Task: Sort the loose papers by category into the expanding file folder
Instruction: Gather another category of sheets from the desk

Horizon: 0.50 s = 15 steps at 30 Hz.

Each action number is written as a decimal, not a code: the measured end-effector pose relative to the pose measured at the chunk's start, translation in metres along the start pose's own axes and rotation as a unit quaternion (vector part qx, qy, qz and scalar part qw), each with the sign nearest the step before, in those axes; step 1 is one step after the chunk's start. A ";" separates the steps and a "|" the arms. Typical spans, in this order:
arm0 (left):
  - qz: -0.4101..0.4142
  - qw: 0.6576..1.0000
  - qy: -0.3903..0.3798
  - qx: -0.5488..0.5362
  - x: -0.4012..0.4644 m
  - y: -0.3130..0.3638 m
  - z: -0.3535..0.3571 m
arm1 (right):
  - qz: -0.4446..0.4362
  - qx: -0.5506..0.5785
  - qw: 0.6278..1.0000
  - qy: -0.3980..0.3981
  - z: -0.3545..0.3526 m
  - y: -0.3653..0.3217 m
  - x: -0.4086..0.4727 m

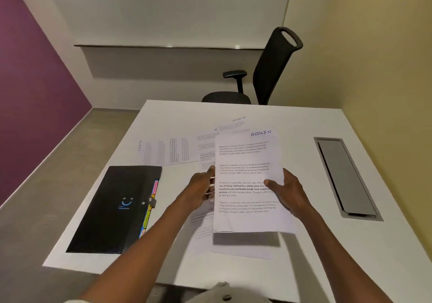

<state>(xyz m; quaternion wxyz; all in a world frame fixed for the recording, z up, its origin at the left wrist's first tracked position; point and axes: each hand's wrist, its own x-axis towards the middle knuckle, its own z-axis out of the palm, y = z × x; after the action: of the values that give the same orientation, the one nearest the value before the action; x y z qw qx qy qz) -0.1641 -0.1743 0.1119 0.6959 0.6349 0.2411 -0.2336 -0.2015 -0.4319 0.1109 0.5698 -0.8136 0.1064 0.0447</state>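
Note:
A printed sheet marked "ADMIN" [247,158] is lifted above the white table [304,125]. My right hand [288,191] grips its right edge, thumb on the printed face. My left hand [202,189] holds its left edge, fingertips behind the paper. Several other loose papers lie on the table: one turned sideways [167,151] to the left, others [231,124] beyond the held sheet, more [243,244] underneath it. The black expanding file folder [114,209] lies closed at the front left, buckled, with coloured tabs [149,207] showing along its right edge.
A grey cable hatch [346,177] is set into the table at the right. A black office chair [268,69] stands behind the far edge. A purple wall lies to the left, a yellow wall to the right.

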 end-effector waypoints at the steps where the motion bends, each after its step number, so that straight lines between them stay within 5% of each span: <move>1: -0.002 1.000 0.004 -0.017 0.000 0.001 -0.017 | 0.004 0.002 1.000 0.007 0.011 -0.002 -0.003; 8: 0.020 0.992 0.100 -0.079 0.012 -0.018 -0.162 | 0.034 0.068 0.995 0.057 0.085 -0.012 -0.021; 15: 0.018 0.973 0.228 -0.033 0.017 -0.035 -0.252 | 0.064 0.068 0.992 0.083 0.141 -0.012 -0.039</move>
<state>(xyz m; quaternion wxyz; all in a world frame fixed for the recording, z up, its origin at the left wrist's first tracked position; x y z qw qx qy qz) -0.1825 0.0734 0.0544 0.6473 0.6521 0.3897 -0.0623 -0.2300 -0.2910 0.0805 0.6093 -0.7653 0.2076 0.0059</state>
